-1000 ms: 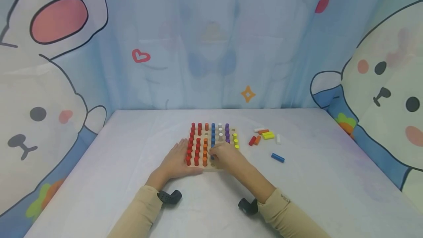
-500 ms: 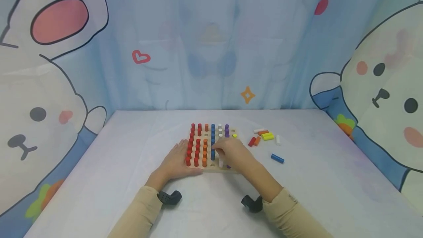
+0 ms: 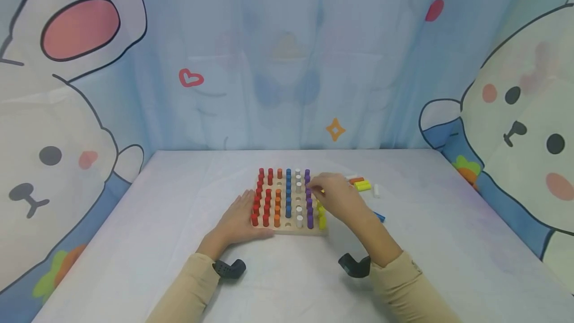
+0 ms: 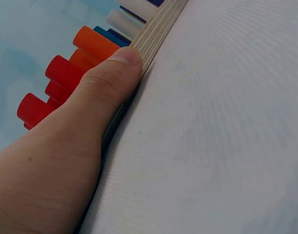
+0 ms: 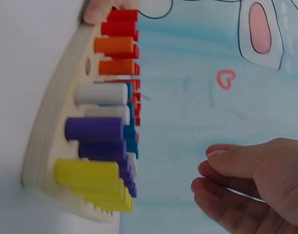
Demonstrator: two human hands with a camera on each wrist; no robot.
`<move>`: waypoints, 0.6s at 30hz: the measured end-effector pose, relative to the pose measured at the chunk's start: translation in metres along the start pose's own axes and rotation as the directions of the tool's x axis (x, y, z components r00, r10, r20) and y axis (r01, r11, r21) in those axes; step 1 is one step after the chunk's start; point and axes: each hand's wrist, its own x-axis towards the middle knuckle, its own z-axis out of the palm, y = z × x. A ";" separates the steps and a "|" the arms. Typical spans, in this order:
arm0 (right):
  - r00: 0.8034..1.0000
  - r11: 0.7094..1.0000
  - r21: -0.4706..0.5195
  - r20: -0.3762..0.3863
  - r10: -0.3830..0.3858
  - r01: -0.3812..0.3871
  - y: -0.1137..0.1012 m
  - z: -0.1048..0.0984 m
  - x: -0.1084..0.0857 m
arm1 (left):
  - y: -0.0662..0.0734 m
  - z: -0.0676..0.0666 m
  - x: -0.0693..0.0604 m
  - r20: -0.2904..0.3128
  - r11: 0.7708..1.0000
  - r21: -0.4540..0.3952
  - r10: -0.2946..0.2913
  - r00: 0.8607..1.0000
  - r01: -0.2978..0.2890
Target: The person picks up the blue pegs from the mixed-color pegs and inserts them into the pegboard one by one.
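Note:
A wooden pegboard (image 3: pixel 280 231) bears rows of upright round pegs: red (image 3: pixel 265 220), orange (image 3: pixel 277 221), blue (image 3: pixel 288 212), white (image 3: pixel 299 222), purple (image 3: pixel 310 221) and yellow (image 3: pixel 322 222). My left hand (image 3: pixel 237 221) rests against its near left corner, fingers along the left side. In the left wrist view, the thumb (image 4: pixel 107 80) presses flat on the front edge. My right hand (image 3: pixel 338 196) hovers over the board's right side, hiding some yellow and purple pegs. The right wrist view shows its fingers (image 5: pixel 227 204) loosely bent, with nothing between them, apart from the pegs.
Right of the board lie loose pegs: yellow (image 3: pixel 363 186), orange (image 3: pixel 356 180), white (image 3: pixel 376 191) and a blue one (image 3: pixel 379 217) partly behind my right forearm. Bare holes show in the board, one at the front of the blue row. A printed curtain (image 3: pixel 287 64) hangs behind the table.
My right hand has left the blue row and moved right and slightly farther back, uncovering blue, white and purple pegs. The left hand stays at the board's corner.

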 end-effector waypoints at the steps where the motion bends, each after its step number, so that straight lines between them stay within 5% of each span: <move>1: 1.000 1.000 -0.002 -0.008 0.008 -0.008 0.003 -0.003 0.000 | 0.000 0.000 0.000 0.001 1.000 0.001 -0.001 1.000 0.001; 10: 0.985 0.986 -0.010 0.032 0.167 -0.167 0.033 -0.027 -0.003 | 0.000 0.001 0.000 0.009 1.000 0.004 -0.005 1.000 0.005; 18: 0.978 0.977 0.024 -0.002 0.210 -0.210 0.055 -0.038 -0.007 | 0.001 0.001 0.000 0.006 1.000 0.001 -0.011 1.000 0.011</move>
